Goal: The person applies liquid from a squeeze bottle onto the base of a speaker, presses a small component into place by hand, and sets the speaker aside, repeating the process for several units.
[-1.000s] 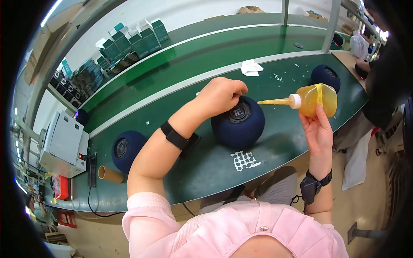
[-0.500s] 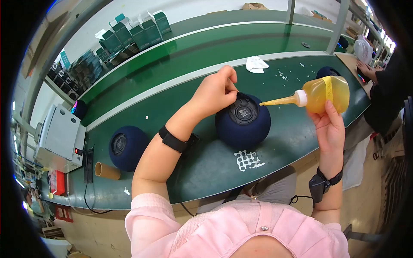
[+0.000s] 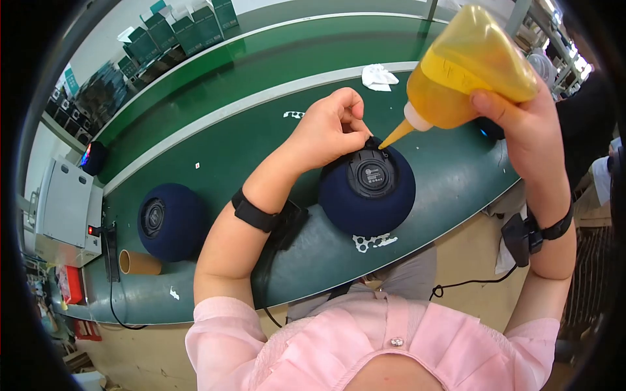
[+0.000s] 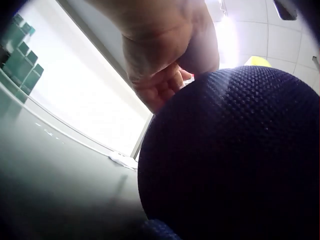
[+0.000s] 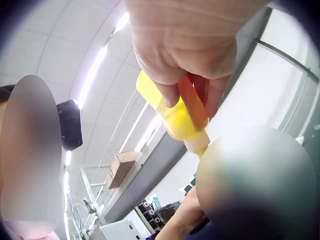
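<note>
A round, dark blue fabric-covered speaker [image 3: 365, 212] stands on the green table, its black printed panel [image 3: 373, 176] facing up. At the panel's far edge, a small black flap [image 3: 373, 141] is lifted and pinched between thumb and fingertips of my left hand [image 3: 326, 130]. My right hand [image 3: 531, 130] grips a clear squeeze bottle [image 3: 450, 81] of yellow liquid, tilted nozzle-down. Its tapered nozzle [image 3: 395, 135] reaches the panel's edge beside the flap. In the left wrist view the speaker's mesh side [image 4: 235, 145] hides the fingertips; the right wrist view shows the bottle [image 5: 175, 117] under curled fingers.
A second blue speaker [image 3: 173, 221] and a cardboard tube [image 3: 139, 262] are on the left, near a grey metal box [image 3: 68, 208]. White perforated scraps [image 3: 373, 242] lie before the speaker; crumpled white tissue [image 3: 379, 77] lies behind. Green boxes [image 3: 176, 32] stand on the back shelf.
My right hand has raised the bottle and tipped it from nearly level to steeply nozzle-down, bringing the nozzle onto the panel's edge. The left hand stays at the flap, which has been lifted.
</note>
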A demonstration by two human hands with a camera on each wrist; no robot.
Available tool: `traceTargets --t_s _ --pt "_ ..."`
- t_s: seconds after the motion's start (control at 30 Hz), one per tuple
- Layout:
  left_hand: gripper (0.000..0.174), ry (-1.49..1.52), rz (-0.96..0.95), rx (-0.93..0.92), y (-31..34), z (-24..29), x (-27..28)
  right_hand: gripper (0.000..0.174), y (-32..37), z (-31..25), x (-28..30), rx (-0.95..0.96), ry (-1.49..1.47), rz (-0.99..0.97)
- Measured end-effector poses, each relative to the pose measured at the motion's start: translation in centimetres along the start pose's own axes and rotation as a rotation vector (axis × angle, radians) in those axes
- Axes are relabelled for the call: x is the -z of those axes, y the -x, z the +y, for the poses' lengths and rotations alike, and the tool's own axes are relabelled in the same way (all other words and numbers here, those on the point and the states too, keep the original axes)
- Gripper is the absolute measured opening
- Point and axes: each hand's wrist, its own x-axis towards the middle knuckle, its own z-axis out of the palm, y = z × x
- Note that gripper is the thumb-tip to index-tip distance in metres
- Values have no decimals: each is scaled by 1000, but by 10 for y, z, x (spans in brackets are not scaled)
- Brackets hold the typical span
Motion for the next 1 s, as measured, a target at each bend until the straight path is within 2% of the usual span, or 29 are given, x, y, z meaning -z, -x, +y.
traceTargets --t_s 0.07,0.13,0.17,0.2,0.23,0.3,0.33,0.37,0.4,0.43,0.5,0.53,0.6,0.7,0.8,1.0 --pt "26 -25 -3 -45 4 3 -2 48 2 -4 9 -54 -23 -14" --pt "29 -173 -33 -12 9 11 -1 44 10 1 33 -113 12 91" --pt "29 -168 -39 -13 11 11 -2 41 15 2 40 -65 -46 157" --pt "33 -140 44 22 14 11 -3 41 20 3 46 -68 -43 161" --pt "39 -113 125 57 17 12 -5 40 24 4 51 -22 -154 115" --pt "45 -183 139 117 24 26 -16 38 35 12 62 68 -399 49" --pt "53 -252 161 180 25 30 -21 38 43 19 65 66 -400 55" --pt "61 -272 124 174 24 21 -24 37 51 27 66 71 -509 142" --pt "61 -275 122 174 22 22 -27 37 58 34 66 77 -617 227" --pt "63 -334 89 236 21 24 -31 37 66 42 67 80 -621 228" --pt "69 -381 38 365 17 26 -32 37 79 55 67 41 -734 368" --pt "69 -392 38 369 15 28 -32 37 84 58 66 44 -744 372" --pt "73 -356 22 513 13 35 -33 35 92 63 64 13 -792 458" --pt "76 -334 33 625 9 36 -34 34 101 70 68 3 -795 475" --pt "76 -291 46 692 7 42 -36 34 109 75 71 -15 -767 541" --pt "73 -146 37 699 8 45 -35 36 127 87 77 -31 -773 548"
